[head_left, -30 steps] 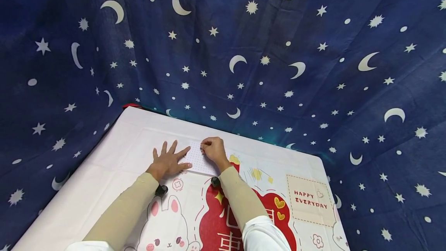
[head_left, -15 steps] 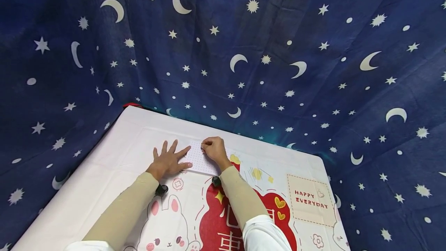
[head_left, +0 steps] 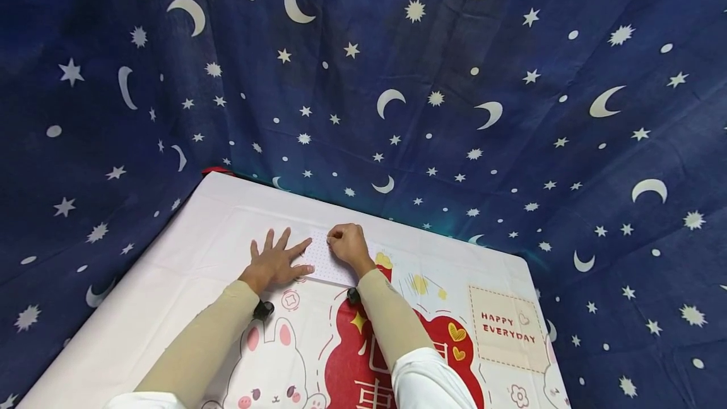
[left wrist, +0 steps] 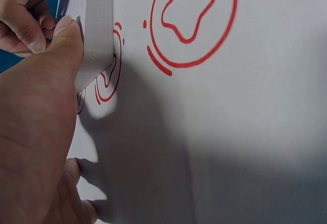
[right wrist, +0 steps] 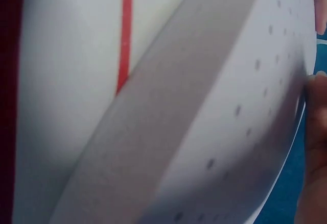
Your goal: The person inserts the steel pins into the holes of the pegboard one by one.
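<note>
On the table lies a thick white slab [head_left: 325, 264] whose top is printed with rows of small dots. My left hand [head_left: 275, 264] lies flat with spread fingers at its left side, thumb and forefinger reaching over the near left part. The left wrist view shows that thumb [left wrist: 69, 32] on the top of the slab [left wrist: 97, 25]. Over the slab's far part, my right hand [head_left: 349, 246] has curled fingers and seems to pinch a small pale thing, too small to identify. In the right wrist view the dotted slab [right wrist: 219, 132] fills the middle, with part of a hand [right wrist: 316, 147] beyond.
A pale printed cloth [head_left: 227, 238] covers the table, with a rabbit, red shapes and lettering. Dark blue cloth [head_left: 397, 49] with moons and stars hangs behind and at both sides. A small black device [head_left: 264, 310] sits at the left wrist, another black device [head_left: 353, 296] at the right.
Both hands stay almost in place over the slab. The head view has shifted very slightly; the right fingertips show at most a tiny movement.
</note>
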`<state>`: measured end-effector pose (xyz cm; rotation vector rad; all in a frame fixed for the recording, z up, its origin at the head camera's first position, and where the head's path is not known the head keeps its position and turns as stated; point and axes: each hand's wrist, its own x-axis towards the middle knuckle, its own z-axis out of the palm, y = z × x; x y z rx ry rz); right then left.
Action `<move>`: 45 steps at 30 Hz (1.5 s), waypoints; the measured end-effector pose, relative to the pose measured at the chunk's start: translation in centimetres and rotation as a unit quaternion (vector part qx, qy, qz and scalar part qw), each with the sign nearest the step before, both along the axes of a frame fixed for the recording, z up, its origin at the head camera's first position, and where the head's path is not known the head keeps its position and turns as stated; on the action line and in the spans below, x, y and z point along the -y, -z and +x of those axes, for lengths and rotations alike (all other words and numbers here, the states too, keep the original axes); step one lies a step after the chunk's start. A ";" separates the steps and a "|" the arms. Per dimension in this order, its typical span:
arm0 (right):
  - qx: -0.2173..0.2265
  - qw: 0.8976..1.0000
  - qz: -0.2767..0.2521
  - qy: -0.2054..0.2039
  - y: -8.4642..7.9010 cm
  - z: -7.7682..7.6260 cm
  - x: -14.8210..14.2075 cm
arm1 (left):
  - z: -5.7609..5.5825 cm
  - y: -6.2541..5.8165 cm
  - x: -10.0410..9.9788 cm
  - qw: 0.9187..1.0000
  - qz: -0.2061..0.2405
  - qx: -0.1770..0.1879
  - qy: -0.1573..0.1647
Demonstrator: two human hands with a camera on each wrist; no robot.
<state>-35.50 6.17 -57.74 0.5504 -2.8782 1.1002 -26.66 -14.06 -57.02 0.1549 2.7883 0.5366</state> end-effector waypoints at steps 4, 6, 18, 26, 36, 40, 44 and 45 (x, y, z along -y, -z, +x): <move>-0.016 1.000 -0.002 0.000 0.1 -0.2 0.0 | -0.1 -0.2 0.0 1.000 -0.002 0.001 0.000; -0.011 1.000 -0.007 0.004 0.2 -0.2 0.0 | -0.1 -0.3 0.0 1.000 -0.002 0.002 0.000; 0.046 0.997 -0.066 -0.005 -0.3 0.3 -0.4 | 0.1 0.0 -0.2 1.000 0.004 0.008 -0.002; 0.040 0.998 -0.049 -0.006 -0.6 0.3 -0.5 | -0.2 0.2 -0.1 1.000 -0.012 0.007 -0.002; 0.045 0.998 -0.035 -0.004 -0.5 0.1 -0.7 | -0.3 0.1 0.0 1.000 -0.010 0.012 -0.003; 0.049 0.998 -0.034 -0.004 -0.5 0.0 -0.6 | -0.3 0.2 0.0 1.000 -0.006 0.014 -0.005; 0.052 0.998 -0.033 -0.009 -0.5 -0.1 -0.6 | -0.2 0.2 0.0 1.000 0.000 0.008 -0.006; 0.053 0.998 -0.034 -0.010 -0.5 -0.2 -0.5 | -0.2 0.1 0.0 1.000 -0.001 0.005 -0.004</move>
